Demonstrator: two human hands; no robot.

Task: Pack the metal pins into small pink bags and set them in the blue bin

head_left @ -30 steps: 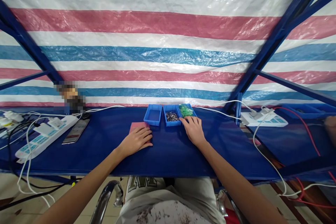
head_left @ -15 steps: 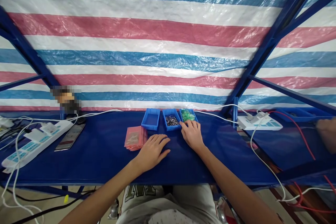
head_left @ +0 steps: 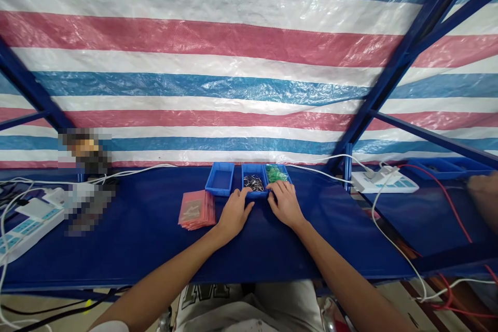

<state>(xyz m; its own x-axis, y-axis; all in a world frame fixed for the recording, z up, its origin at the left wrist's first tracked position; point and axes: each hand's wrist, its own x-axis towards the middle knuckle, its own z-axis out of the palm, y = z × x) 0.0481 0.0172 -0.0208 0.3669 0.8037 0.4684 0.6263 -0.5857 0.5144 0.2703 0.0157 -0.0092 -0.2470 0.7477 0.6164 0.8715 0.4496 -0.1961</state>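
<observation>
A blue bin [head_left: 256, 195] holding many small dark metal pins [head_left: 253, 183] stands between two other blue bins. My left hand [head_left: 234, 212] is at its front left corner, fingertips on the rim and thumb held apart. My right hand [head_left: 286, 202] is at the front of the right blue bin [head_left: 288, 178], which holds green plastic pieces [head_left: 275, 172]. Its fingers reach over the front edge and hide part of it, thumb spread near the corner. No object shows in either hand. Left of these is a blue bin [head_left: 221, 178] with nothing visible in it.
A stack of red-edged plastic packets [head_left: 194, 210] lies left of my left hand. White power strips [head_left: 33, 228] with cables lie at the left and right [head_left: 385, 181]. More blue bins [head_left: 447, 167] and a blurred hand [head_left: 484, 192] are at the far right.
My left hand has moved forward and right, from beside the packets to the pin bin. The gap between the left and middle bins has widened. The right hand stays at the right bin.
</observation>
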